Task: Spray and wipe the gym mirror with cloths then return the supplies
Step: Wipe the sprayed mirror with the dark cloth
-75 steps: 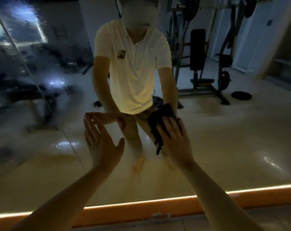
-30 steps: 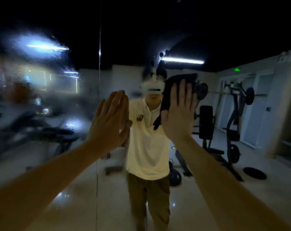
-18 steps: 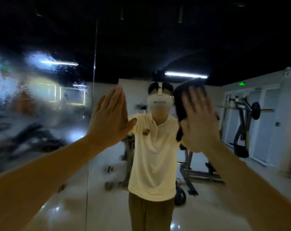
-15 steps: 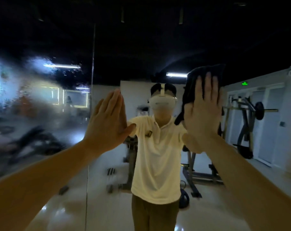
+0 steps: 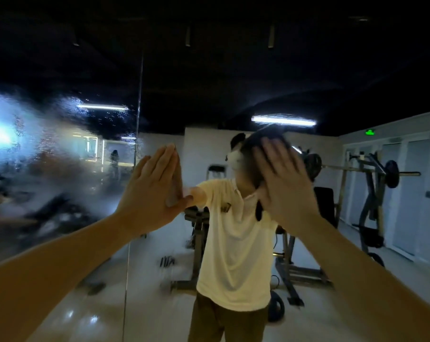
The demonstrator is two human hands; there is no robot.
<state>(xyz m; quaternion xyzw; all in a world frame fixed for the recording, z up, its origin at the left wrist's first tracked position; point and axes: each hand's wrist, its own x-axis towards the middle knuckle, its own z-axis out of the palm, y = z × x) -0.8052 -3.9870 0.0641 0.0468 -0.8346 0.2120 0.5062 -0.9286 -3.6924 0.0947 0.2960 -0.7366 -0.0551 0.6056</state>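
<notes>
Both our hands are up at the mirror [image 5: 61, 149]. Our left hand [image 5: 151, 193] lies flat on it, fingers straight, holding nothing. Our right hand [image 5: 283, 186], fingers spread, presses the dark cloth [image 5: 252, 146] against the glass beneath its palm.

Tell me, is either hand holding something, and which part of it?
The right hand presses a dark cloth against the mirror, straight fingers spread over its middle; one corner dangles below. The left hand holds nothing, resting flat on the mirror.
</notes>
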